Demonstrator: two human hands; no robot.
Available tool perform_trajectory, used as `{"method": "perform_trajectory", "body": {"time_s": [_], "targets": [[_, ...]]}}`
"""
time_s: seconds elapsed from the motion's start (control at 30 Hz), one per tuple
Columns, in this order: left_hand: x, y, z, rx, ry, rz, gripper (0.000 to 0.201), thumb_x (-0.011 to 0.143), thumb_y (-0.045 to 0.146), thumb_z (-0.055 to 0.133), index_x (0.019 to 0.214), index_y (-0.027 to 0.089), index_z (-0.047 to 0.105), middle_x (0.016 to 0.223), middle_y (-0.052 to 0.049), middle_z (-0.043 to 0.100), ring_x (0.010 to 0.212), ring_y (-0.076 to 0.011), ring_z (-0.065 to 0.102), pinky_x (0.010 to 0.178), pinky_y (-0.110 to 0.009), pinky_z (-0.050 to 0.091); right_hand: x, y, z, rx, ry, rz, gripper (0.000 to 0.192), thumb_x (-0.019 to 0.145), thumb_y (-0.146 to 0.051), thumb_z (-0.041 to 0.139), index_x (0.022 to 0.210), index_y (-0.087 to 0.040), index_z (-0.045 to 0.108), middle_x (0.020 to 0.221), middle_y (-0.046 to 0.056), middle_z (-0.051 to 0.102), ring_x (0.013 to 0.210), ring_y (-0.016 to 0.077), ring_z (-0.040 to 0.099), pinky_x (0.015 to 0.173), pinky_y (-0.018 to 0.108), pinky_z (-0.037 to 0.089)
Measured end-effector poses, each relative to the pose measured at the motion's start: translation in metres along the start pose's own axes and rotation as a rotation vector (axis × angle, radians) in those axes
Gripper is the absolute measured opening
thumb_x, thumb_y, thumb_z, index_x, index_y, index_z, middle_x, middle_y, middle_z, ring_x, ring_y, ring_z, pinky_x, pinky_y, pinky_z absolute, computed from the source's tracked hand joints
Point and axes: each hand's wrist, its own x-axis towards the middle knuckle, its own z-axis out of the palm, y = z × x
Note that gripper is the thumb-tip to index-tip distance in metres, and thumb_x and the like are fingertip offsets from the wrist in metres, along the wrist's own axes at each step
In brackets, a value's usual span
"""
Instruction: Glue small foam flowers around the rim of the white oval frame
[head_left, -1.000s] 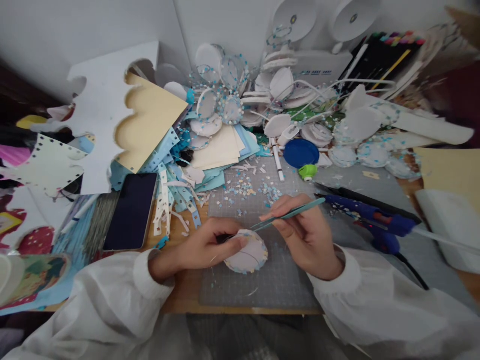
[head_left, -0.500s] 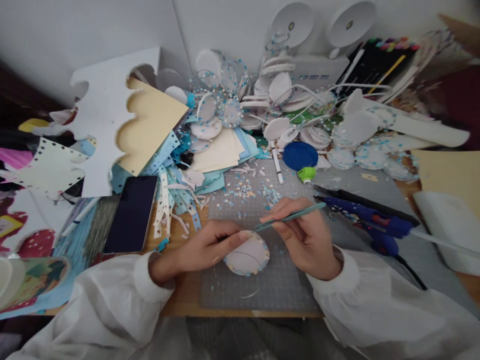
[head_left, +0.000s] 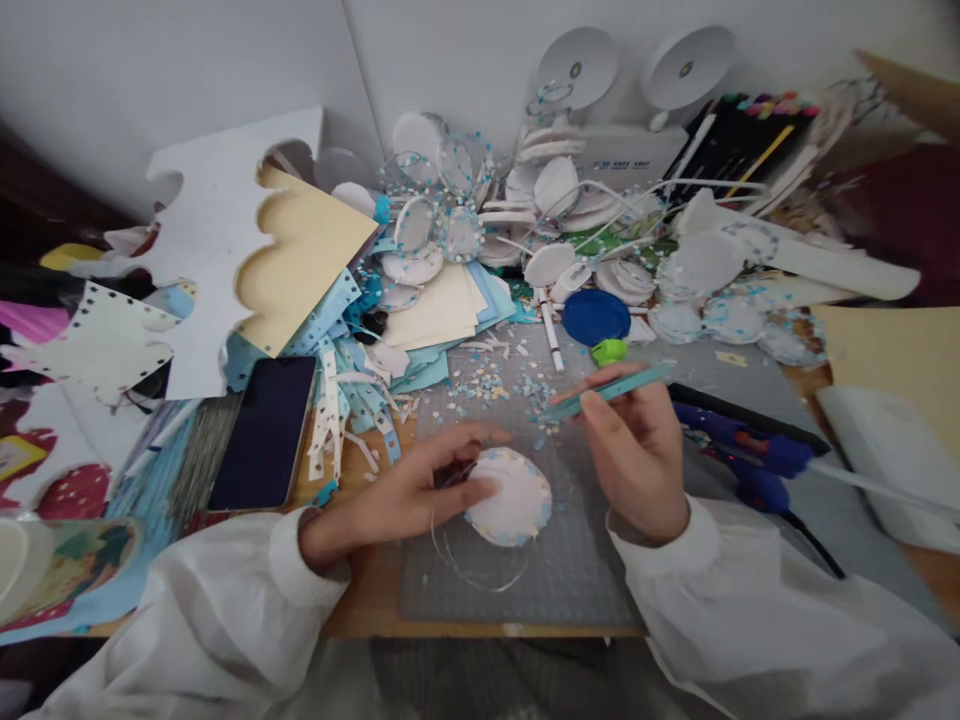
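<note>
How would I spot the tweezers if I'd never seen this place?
Find the large grey gridded mat in the middle. Over it, the person's right hand holds the tweezers. They're slim and teal, unlike the bulky dark blue glue gun farther right.

We see a dark phone [head_left: 262, 433] lying on the bench [head_left: 366, 606]. We also see a round blue thing [head_left: 597, 316], a little green thing [head_left: 608, 350] just in front of it, and bright-tipped pens [head_left: 772, 105] near the wall [head_left: 450, 50].
</note>
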Motion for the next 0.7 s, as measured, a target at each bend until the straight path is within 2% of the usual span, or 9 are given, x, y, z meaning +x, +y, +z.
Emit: {"method": "perform_trajectory", "body": {"time_s": [0.07, 0.17, 0.3, 0.4, 0.5, 0.7], "targets": [[-0.0003, 0.0009, 0.0007, -0.094, 0.01, -0.051, 0.036, 0.089, 0.025, 0.059, 0.121, 0.019, 0.044, 0.098, -0.006, 0.065, 0.084, -0.0132, 0.06, 0.071, -0.024, 0.049, 0.0047, 0.0044, -0.0009, 0.005, 0.067, 0.045, 0.014, 0.085, -0.031, 0.063, 0.096, -0.028, 0.056, 0.084, 0.001, 0.064, 0.072, 0.0182, 0.066, 0.064, 0.035, 0.056], [0.0005, 0.0026, 0.0004, -0.126, 0.055, -0.038, 0.028, 0.088, 0.025, 0.061, 0.112, 0.018, 0.048, 0.096, -0.004, 0.064, 0.082, -0.0127, 0.061, 0.07, -0.023, 0.049, 0.0096, 0.0064, 0.0005, -0.005, 0.077, 0.082, 0.015, 0.078, -0.029, 0.071, 0.086, -0.024, 0.058, 0.082, 0.002, 0.068, 0.068, 0.0174, 0.066, 0.065, 0.036, 0.057], [0.0021, 0.0045, -0.0025, 0.104, 0.152, 0.099, 0.019, 0.089, 0.021, 0.059, 0.107, 0.015, 0.063, 0.107, -0.008, 0.065, 0.096, -0.016, 0.06, 0.08, -0.025, 0.048, 0.0105, 0.0036, 0.0047, -0.127, 0.025, 0.091, 0.018, 0.073, -0.026, 0.075, 0.073, -0.02, 0.058, 0.086, 0.004, 0.07, 0.075, 0.0185, 0.068, 0.066, 0.035, 0.058], [0.0019, 0.0023, -0.0029, 0.231, 0.171, 0.132, 0.021, 0.089, 0.02, 0.058, 0.108, 0.016, 0.067, 0.107, -0.009, 0.067, 0.096, -0.0169, 0.061, 0.08, -0.026, 0.048, 0.0092, 0.003, 0.0058, -0.245, 0.008, 0.041, 0.015, 0.074, -0.024, 0.073, 0.074, -0.02, 0.058, 0.083, 0.004, 0.07, 0.08, 0.0184, 0.068, 0.068, 0.032, 0.057], [0.0017, -0.001, 0.0, 0.292, 0.136, 0.127, 0.025, 0.089, 0.022, 0.059, 0.111, 0.017, 0.067, 0.106, -0.008, 0.069, 0.092, -0.017, 0.063, 0.077, -0.026, 0.049, 0.0084, 0.0034, 0.004, -0.363, -0.023, -0.041, 0.011, 0.076, -0.021, 0.07, 0.075, -0.02, 0.059, 0.078, 0.002, 0.07, 0.078, 0.0172, 0.068, 0.069, 0.031, 0.056], [0.0045, 0.001, 0.0024, 0.32, 0.189, 0.225, 0.024, 0.092, 0.02, 0.053, 0.111, 0.017, 0.068, 0.109, -0.009, 0.069, 0.103, -0.0172, 0.06, 0.09, -0.029, 0.048, 0.0089, 0.002, -0.0009, -0.514, -0.054, -0.152, 0.008, 0.077, -0.017, 0.068, 0.074, -0.02, 0.061, 0.075, 0.003, 0.07, 0.075, 0.0179, 0.068, 0.067, 0.031, 0.055]]}}
